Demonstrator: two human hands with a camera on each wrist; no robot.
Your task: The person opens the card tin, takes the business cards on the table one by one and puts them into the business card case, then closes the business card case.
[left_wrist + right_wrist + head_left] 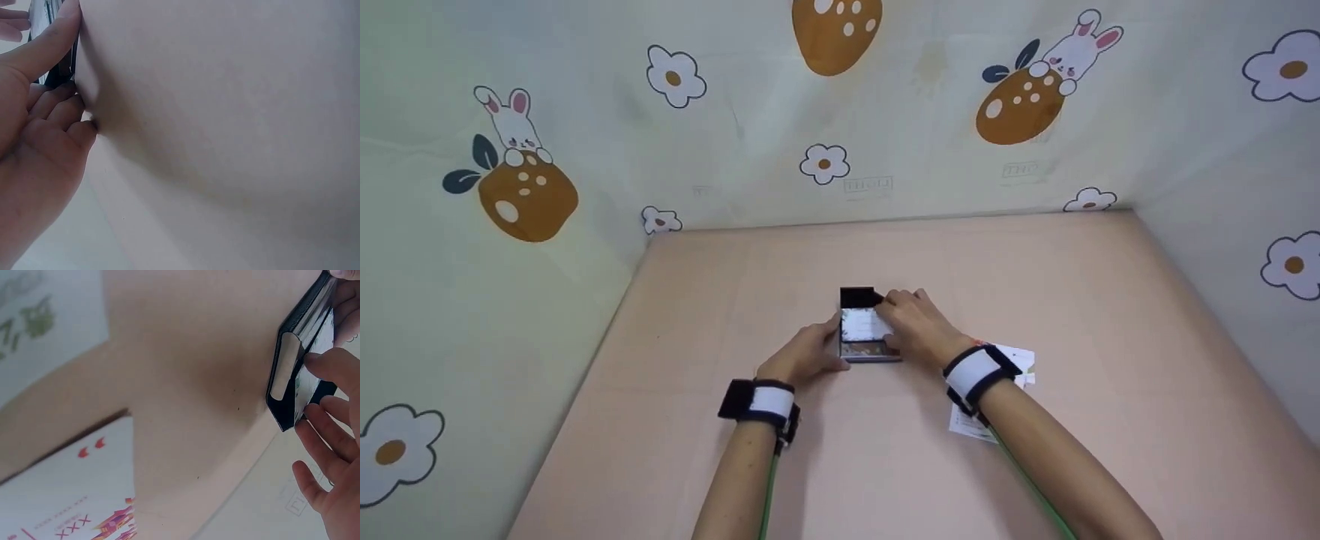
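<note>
A small black card case [856, 298] lies with its flap back on the pink surface, a white card [862, 325] with a leafy edge on top. Below that card, a brown patterned strip [864, 349] shows. My left hand [804, 351] grips the case's left side, thumb at the near corner; in the left wrist view the left hand [48, 121] has its fingers curled at the case's edge. My right hand [919, 324] holds the white card's right end. In the right wrist view the right hand [337, 433] has thumb and fingers at opposite edges of the card [306, 385].
White printed cards or papers [969, 424] lie to the right, partly under my right forearm. In the right wrist view one card [84, 495] has red and purple print, and another [50, 332] has green print. Patterned fabric walls [750, 150] border the pink surface [720, 300].
</note>
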